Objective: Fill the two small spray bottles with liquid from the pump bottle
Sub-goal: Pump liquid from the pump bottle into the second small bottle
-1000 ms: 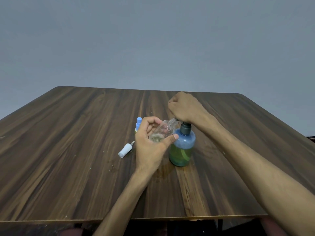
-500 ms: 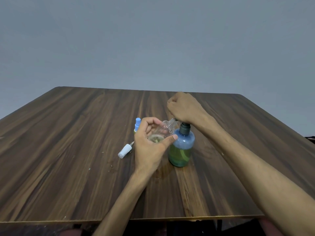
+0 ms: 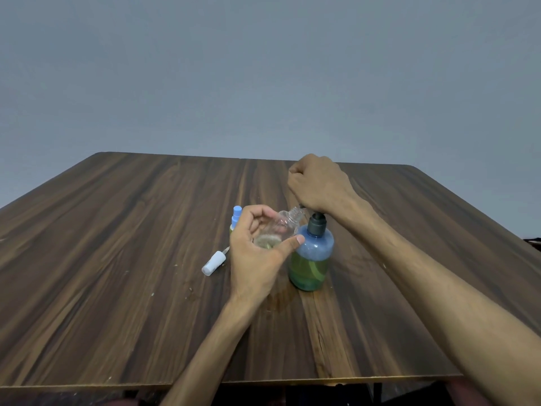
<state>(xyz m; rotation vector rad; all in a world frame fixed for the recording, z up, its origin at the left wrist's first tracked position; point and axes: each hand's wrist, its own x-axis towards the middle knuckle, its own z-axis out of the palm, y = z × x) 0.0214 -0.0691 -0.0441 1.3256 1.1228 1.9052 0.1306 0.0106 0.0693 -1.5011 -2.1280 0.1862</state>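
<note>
Fingers of the left hand [image 3: 257, 259] curl around a tilted clear spray bottle [image 3: 278, 230]; the fisted right hand [image 3: 317, 183] presses the pump bottle [image 3: 311, 259] head.

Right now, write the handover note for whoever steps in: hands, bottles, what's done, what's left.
Left hand grips the clear spray bottle, uncapped and tilted, its neck toward the pump spout; a little liquid sits in its bottom.
Right hand is fisted on top of the pump bottle, which stands on the table, part full of green liquid.
The white spray cap lies on the table left of the left hand.
The second spray bottle, blue top on, stands behind the left hand; its fill level is hidden.
Left: keep pumping, cap the clear bottle, check the second one.
</note>
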